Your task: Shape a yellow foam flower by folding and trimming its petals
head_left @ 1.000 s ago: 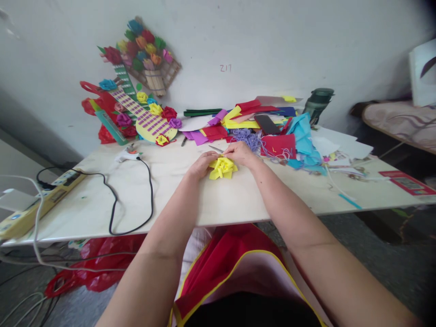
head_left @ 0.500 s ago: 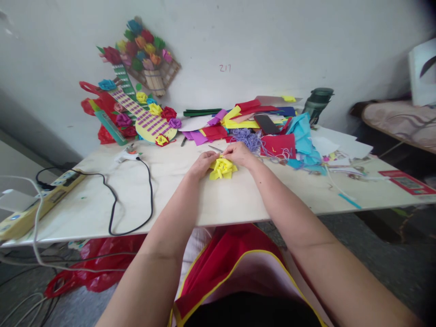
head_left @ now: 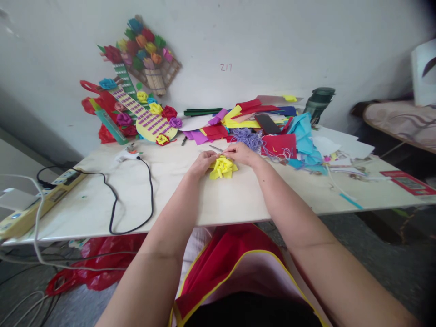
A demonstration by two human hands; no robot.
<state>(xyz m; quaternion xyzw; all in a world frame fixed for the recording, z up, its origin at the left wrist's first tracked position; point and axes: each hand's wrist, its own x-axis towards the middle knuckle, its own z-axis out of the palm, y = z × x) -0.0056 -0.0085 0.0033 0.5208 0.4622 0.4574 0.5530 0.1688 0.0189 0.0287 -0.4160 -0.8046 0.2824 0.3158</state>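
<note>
A yellow paper flower (head_left: 223, 167) lies on the pale table (head_left: 218, 200) in front of me. My left hand (head_left: 202, 163) pinches its left side with the fingers curled. My right hand (head_left: 242, 153) is closed on its upper right edge. Both hands rest on the tabletop. Just behind them lie a pair of scissors (head_left: 215, 148) and a tangle of purple yarn (head_left: 250, 137).
A heap of coloured paper sheets (head_left: 259, 122) fills the back of the table, with a dark bottle (head_left: 317, 103) behind. A paper guitar with flowers (head_left: 145, 119) leans at the back left. A glue gun (head_left: 127, 155) with black cable and a power strip (head_left: 41, 200) lie left.
Nothing much has moved; both hands stay on the yellow flower with only slight finger shifts.
</note>
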